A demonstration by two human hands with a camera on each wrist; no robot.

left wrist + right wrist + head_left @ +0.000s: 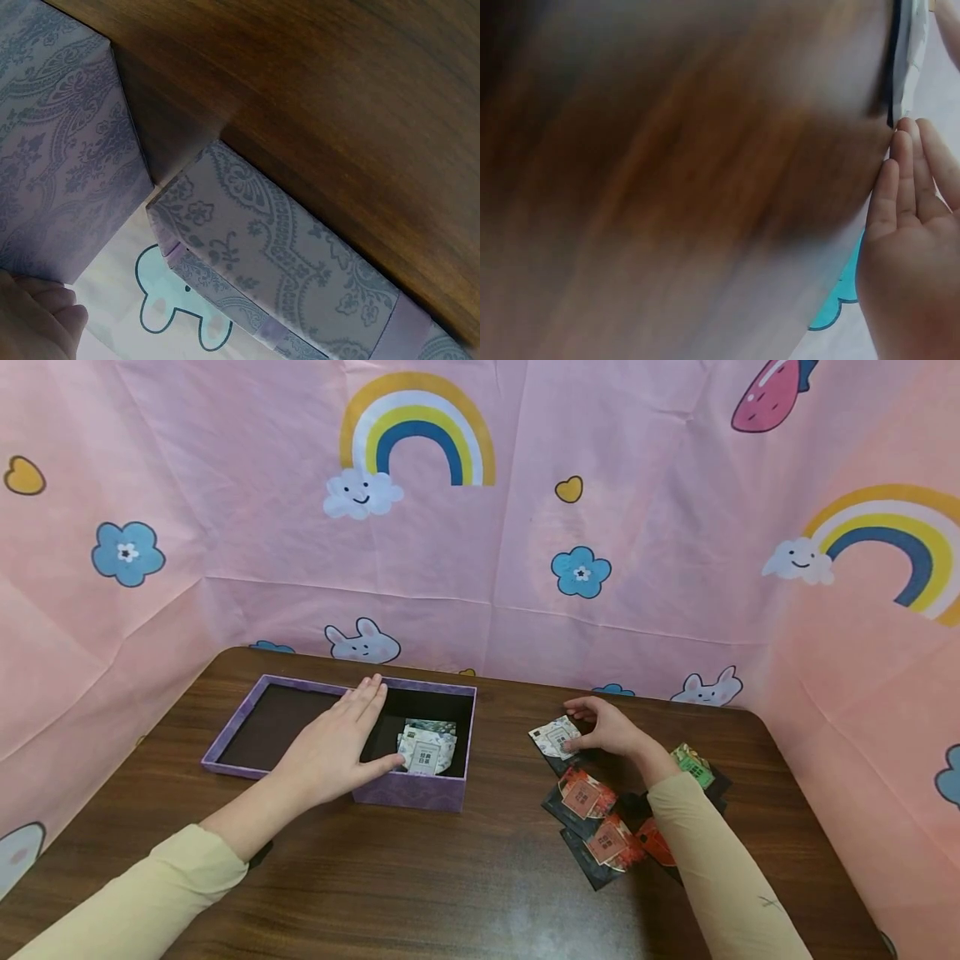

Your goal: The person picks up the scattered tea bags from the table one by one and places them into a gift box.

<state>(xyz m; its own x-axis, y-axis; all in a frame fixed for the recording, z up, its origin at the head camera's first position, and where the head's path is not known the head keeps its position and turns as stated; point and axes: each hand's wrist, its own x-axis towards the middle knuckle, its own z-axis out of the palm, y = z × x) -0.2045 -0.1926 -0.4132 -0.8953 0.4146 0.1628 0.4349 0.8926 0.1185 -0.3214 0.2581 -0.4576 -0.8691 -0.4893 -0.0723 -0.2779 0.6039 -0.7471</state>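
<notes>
In the head view, my left hand rests across the left side of an open purple patterned box, fingers straight and thumb over its opening. Pale printed packets lie inside the box. The left wrist view shows fingertips at the edge of the patterned box wall. On the right, my right hand touches a white printed packet, thumb on its face and fingers extended near its far edge. That packet lies over a dark one. In the right wrist view, straight fingertips meet the end of the packet.
The shallow purple lid lies inside-up left of the box. Red-and-black packets lie nearer than the white one. A green packet and another red packet are partly behind my right arm. A pink printed cloth backs the wooden table.
</notes>
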